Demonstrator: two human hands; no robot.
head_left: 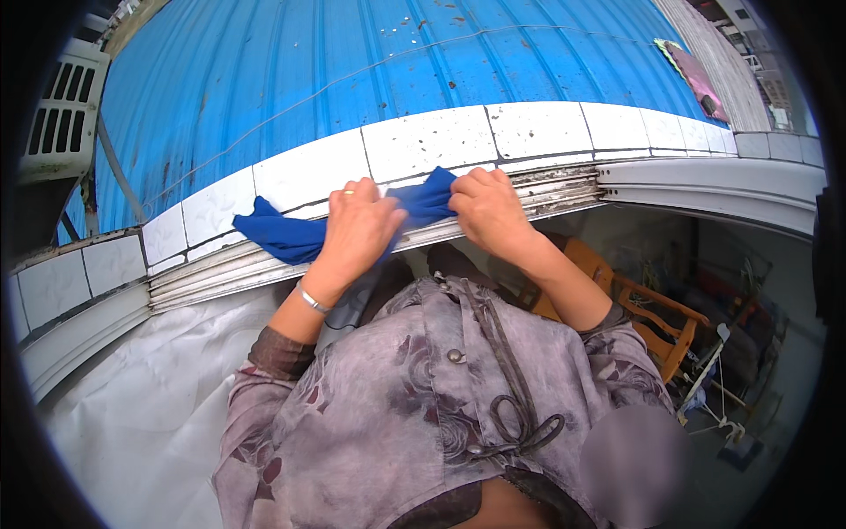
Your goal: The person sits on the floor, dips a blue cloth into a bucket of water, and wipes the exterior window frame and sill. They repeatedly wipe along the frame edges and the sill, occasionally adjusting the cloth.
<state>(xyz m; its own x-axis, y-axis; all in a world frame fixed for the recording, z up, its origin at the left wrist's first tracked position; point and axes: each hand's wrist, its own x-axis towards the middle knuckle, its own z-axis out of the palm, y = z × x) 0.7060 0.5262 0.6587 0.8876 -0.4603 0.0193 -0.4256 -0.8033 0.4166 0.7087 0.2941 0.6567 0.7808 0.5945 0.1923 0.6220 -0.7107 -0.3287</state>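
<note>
While both hands are on it, the blue cloth (pixel 282 236) lies crumpled along the window track (pixel 568 192), at the foot of the white tile ledge (pixel 427 141). Color is a solid deep blue, no pattern visible. Left end fans out loose with a pointed corner sticking up; middle is bunched into folds; right end peaks just beside the right hand (pixel 486 212). Patch by the left hand (pixel 359 225) is motion-blurred, so fold detail there is unreadable.

Edges: track is a set of parallel white rails, grimy on the right stretch, running lower left to upper right. Tile ledge borders its far side, with the blue corrugated roof (pixel 352 53) beyond. White frame (pixel 714 181) bounds the right end, well apart from the right hand. Bare rail shows on both sides of the cloth. Near side is tight: the person's torso (pixel 414 370) sits close below the hands.

Hands: left is curled over the middle of the cloth, fingers bent and clamped on the fabric; ring and metal bracelet on that arm. Right is closed on the right end, knuckles up, fingertips hidden. Hands are near each other, not touching, cloth spanning between.
</note>
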